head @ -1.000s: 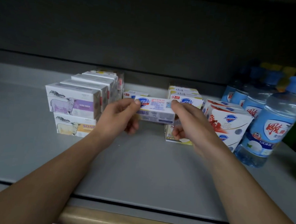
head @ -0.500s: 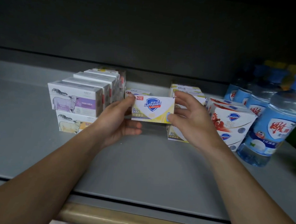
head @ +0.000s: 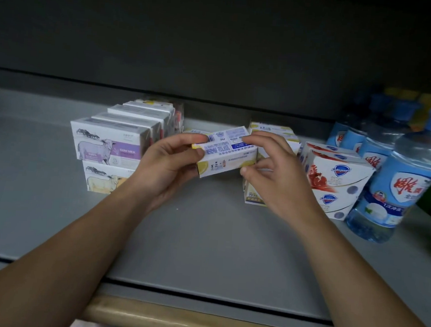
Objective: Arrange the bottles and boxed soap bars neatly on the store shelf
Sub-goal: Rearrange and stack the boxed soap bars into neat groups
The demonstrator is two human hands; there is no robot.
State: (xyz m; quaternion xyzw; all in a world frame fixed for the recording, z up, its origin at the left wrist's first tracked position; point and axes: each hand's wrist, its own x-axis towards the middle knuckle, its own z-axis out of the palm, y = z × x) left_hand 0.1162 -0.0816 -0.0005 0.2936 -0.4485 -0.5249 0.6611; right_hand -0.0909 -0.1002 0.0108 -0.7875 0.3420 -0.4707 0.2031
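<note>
Moved: the soap box has rolled over since half a second ago, the blue shield front gone from view and the printed back panel now up, with a yellow-edged side toward the camera
Left hand: the left hand cradles the box from below and the left, thumb across its upper left edge, fingers curled under it
Right hand: the right hand pinches the right end, fingertips on the top edge, thumb on the lower corner
Where it is: the box is held in the air above the shelf, in the gap between the goat-milk boxes on the left and the yellow stack behind the right hand
Why held so: two hands at opposite ends let the person spin the box, probably to get its front facing out before it joins the same-brand stack
Neighbours: the pomegranate boxes sit stacked to the right, with the blue-capped bottles just beside them in a row running back
Hidden: the right hand covers most of the yellow stack, and another box behind the left hand shows only a sliver
Hard to make out: the far bottles are dim and blurred, the small print on the held box is unreadable, and the nearest bottle is cut by the frame edge
</note>
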